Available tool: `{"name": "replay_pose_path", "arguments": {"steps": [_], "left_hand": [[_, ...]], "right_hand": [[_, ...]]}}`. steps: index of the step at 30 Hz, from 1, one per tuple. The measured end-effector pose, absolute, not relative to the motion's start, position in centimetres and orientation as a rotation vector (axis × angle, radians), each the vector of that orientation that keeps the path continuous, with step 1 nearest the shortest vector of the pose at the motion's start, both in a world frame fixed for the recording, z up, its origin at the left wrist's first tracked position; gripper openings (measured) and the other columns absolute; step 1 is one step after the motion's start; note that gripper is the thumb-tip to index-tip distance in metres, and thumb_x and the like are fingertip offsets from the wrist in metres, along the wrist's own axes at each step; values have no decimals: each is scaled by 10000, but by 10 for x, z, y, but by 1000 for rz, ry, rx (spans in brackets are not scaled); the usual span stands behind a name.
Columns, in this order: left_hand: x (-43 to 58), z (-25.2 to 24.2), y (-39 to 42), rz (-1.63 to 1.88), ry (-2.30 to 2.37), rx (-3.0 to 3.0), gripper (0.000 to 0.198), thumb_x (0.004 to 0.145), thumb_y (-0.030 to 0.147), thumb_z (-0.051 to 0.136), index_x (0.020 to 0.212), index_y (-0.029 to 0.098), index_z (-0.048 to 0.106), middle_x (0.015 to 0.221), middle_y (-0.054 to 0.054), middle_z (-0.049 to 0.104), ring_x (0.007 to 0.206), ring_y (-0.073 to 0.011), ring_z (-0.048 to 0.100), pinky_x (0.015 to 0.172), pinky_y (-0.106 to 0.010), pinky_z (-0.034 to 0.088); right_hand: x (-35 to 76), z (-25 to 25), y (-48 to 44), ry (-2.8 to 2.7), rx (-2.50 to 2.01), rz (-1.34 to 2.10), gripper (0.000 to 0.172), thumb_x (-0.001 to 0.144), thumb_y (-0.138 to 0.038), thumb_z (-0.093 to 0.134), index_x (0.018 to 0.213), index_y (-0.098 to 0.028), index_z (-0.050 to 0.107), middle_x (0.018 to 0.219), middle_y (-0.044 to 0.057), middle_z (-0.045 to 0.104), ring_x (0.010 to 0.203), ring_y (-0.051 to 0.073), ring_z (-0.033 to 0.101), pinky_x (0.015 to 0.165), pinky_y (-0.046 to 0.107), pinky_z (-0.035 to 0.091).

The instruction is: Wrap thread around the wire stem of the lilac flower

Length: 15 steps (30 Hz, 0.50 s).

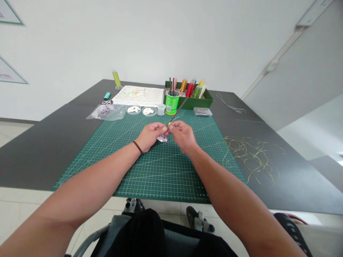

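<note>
Both my hands meet above the green cutting mat, their fingertips pinched close together. My left hand, with a dark band on its wrist, holds a small pale lilac petal-shaped piece at its lower end. My right hand pinches the lower end of a thin dark rod, which slants up and away toward the far table. A yellow-green wrapping shows on the rod just above my fingertips. Fine wire may run from there, but it is too thin to follow.
Gold wire tangles lie right of the mat. Farther back are a green cup, a green box of spools and tubes, a white board, scissors, small dishes, and a wire coil.
</note>
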<state>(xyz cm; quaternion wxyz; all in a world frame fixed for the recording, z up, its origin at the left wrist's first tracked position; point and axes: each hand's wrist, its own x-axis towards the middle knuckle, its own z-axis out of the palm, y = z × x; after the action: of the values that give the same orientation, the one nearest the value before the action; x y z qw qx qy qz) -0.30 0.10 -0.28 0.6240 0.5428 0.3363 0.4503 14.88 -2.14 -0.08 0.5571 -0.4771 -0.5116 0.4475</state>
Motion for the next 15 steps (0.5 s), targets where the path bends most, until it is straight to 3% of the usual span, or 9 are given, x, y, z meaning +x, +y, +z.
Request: {"name": "replay_pose_path", "arguments": {"steps": [2,7,15], "left_hand": [[-3,-4,1,1006,747,1216,368,659,451,853,762,149,668,689,-1,694,610,-109,596,630,-262,457],[-4,-5,3,946,708,1161,394,628,458,882,722,142,667,662,-6,675,607,-106,592,615,-249,447],[-4,-6,2,923,692,1125,367,671,455,848,737,141,670,681,-22,673,648,-119,611,632,-249,457]], "right_hand": [[148,1,-22,-1188,-1112,1096,235,731,-400,678,836,-202,608,508,-75,536,403,66,343,414,224,234],[149,5,-23,-1171,-1069,1163,282,706,-384,698,901,-186,651,432,-129,368,385,64,283,406,228,206],[149,6,-23,-1168,-1108,1130,218,698,-387,693,768,-212,584,450,-116,396,409,66,288,429,236,267]]}}
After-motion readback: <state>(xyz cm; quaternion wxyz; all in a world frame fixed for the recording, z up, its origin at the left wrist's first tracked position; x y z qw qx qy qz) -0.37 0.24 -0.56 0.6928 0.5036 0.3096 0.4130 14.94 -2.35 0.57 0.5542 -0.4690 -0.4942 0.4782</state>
